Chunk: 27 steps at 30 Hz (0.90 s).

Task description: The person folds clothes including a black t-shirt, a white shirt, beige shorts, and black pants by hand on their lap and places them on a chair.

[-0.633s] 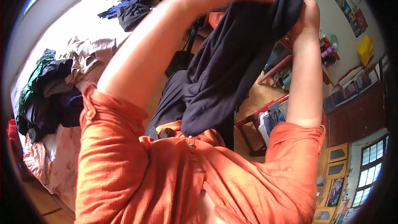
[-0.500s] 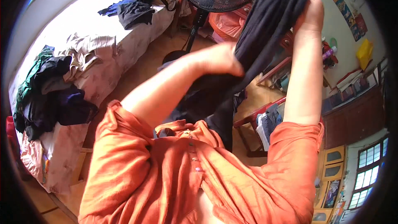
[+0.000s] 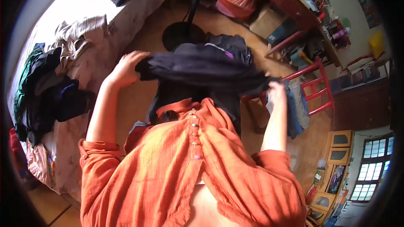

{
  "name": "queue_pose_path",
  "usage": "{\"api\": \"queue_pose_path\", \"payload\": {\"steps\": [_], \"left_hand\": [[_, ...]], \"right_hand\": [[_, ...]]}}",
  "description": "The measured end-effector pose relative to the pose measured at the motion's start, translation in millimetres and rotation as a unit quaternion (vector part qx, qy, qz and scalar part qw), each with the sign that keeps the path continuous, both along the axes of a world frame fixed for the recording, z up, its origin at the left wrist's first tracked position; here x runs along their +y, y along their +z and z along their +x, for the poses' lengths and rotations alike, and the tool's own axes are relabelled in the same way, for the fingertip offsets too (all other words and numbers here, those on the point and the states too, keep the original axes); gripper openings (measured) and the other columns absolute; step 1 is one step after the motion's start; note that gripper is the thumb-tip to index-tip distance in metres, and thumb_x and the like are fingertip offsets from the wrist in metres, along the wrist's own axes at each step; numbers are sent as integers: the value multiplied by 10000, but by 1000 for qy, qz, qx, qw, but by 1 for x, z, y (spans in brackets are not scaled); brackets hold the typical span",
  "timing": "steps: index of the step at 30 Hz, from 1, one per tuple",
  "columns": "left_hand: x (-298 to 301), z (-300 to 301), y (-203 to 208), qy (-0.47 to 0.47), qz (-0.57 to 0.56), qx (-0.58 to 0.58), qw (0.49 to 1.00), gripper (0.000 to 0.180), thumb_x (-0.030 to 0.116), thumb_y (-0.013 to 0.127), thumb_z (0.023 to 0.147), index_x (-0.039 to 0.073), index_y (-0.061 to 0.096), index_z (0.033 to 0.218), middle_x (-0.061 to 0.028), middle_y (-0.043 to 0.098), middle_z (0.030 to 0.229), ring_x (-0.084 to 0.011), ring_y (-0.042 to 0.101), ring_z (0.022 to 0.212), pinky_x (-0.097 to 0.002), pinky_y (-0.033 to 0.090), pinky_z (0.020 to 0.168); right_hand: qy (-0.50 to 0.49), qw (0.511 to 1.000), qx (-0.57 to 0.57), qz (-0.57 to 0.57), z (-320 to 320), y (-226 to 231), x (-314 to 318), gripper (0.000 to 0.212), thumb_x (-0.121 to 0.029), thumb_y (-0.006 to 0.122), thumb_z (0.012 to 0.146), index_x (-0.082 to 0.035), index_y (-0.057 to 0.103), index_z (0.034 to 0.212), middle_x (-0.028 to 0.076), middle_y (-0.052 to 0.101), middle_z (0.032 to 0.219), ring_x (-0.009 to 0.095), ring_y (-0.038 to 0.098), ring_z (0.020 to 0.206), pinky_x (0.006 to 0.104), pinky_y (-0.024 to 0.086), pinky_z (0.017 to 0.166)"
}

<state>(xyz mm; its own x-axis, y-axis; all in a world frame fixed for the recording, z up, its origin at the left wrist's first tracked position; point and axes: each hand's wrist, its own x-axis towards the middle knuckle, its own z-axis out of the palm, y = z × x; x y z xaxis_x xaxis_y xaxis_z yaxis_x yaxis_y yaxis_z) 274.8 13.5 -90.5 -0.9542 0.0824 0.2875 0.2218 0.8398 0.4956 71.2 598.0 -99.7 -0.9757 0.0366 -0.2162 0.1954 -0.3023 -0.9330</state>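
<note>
A black garment (image 3: 202, 69) is stretched sideways in front of my waist, blurred by motion; its exact kind cannot be made out. My left hand (image 3: 127, 68) grips one end, fingers curled over the cloth. At the other end, my right hand (image 3: 277, 93) pinches the fabric. The middle of the cloth hangs in loose folds between them. Just beyond it lies a heap of dark cloth (image 3: 233, 45) with a small purple bit on it, partly hidden by the garment.
On the left, a bed (image 3: 111, 52) carries dark clothes (image 3: 63, 96) and a beige striped garment (image 3: 82, 33). Ahead stands a fan base (image 3: 181, 35). A red chair (image 3: 313, 86) with folded clothes (image 3: 296, 109) is at the right, near a red desk (image 3: 290, 2).
Both hands have come down from the raised position at upper right and moved apart. The black garment, earlier hanging lengthwise from my raised right hand, is now spread crosswise between them.
</note>
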Motion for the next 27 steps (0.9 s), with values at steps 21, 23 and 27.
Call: {"api": "queue_pose_path", "payload": {"steps": [21,23,27], "left_hand": [[18,19,-109,195,618,-201,734,366,196,703,861,99,621,1205,-1,649,1051,-120,579,955,-274,434,851],[13,19,-109,201,660,-139,710,285,117,672,870,89,628,1150,2,636,996,-112,574,906,-247,436,811],[16,21,-70,156,740,-27,654,192,53,614,896,73,629,1087,0,634,910,-102,594,830,-237,475,753]], "right_hand": [[148,958,80,230,52,-28,-87,164,-172,606,974,-56,662,1075,32,693,1034,94,622,920,218,457,777],[192,946,125,231,50,-14,-116,149,-155,597,977,-47,662,1057,38,696,1012,100,627,911,216,457,789],[291,917,178,206,69,37,-186,144,-126,576,984,-23,658,1042,58,699,939,125,648,882,248,495,803]]}}
